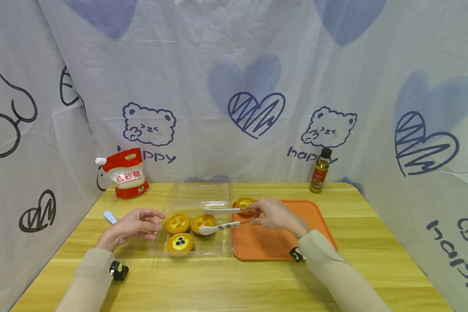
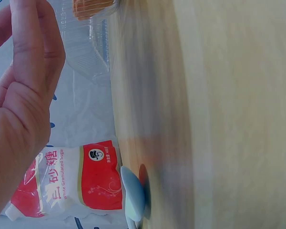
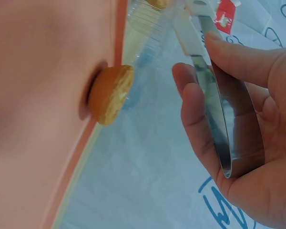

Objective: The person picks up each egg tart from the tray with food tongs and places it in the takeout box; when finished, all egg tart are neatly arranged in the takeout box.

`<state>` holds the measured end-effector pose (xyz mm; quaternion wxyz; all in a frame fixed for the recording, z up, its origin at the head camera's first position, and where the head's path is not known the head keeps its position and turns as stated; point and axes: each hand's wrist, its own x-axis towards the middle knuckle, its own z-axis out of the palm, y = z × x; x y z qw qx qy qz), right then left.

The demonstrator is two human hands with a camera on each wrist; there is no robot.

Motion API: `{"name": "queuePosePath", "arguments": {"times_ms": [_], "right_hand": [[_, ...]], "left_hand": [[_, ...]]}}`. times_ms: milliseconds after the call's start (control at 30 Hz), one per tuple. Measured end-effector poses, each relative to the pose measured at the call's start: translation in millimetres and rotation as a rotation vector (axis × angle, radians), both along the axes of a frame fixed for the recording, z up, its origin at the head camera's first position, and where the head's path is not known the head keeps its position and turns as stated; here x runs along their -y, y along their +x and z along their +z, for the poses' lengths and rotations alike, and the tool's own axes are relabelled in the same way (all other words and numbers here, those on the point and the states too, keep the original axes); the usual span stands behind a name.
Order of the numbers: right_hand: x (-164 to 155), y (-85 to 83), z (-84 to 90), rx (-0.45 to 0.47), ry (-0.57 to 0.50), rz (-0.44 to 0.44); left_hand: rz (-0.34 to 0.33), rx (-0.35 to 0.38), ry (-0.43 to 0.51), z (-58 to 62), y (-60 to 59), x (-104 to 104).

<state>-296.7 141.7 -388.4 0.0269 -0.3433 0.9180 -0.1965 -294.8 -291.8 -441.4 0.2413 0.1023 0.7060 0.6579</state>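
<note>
My right hand [image 1: 274,213] grips a pair of metal tongs [image 3: 219,119] with white tips. In the head view the spread tips of the tongs reach left over the clear plastic box [image 1: 214,247], on either side of a tart with yellow wedges [image 1: 200,226]. Another wedge-topped tart [image 1: 177,222] and a tart with blueberries [image 1: 180,248] share the box. On the orange tray [image 1: 273,238], one tart [image 3: 109,95] sits at the back left corner, below my right hand. My left hand [image 1: 130,227] is beside the box's left rim, fingers loosely bent and holding nothing.
A red and white sugar bag [image 1: 128,177] stands at the back left, with a light blue handle [image 1: 109,217] lying in front of it. At the back right stands an oil bottle [image 1: 319,173]. Printed cloth [image 1: 203,151] hangs behind the wooden table [image 1: 203,286].
</note>
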Motion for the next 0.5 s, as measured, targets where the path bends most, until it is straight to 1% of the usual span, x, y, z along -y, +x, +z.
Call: {"name": "queuePosePath", "arguments": {"times_ms": [200, 300, 367, 500], "right_hand": [[3.9, -1.6, -4.2, -0.033, 0.002, -0.014], [4.3, -1.8, -4.3, -0.032, 0.001, -0.015], [3.6, -1.5, -3.7, -0.015, -0.010, -0.011], [-0.9, -1.3, -3.0, 0.055, -0.043, 0.000]], "left_hand": [[0.005, -0.003, -0.006, -0.9, -0.9, 0.6], [0.015, 0.002, -0.009, -0.3, -0.8, 0.2], [0.016, 0.002, -0.009, 0.4, -0.4, 0.2], [0.010, -0.002, -0.010, 1.0, 0.6, 0.1]]}}
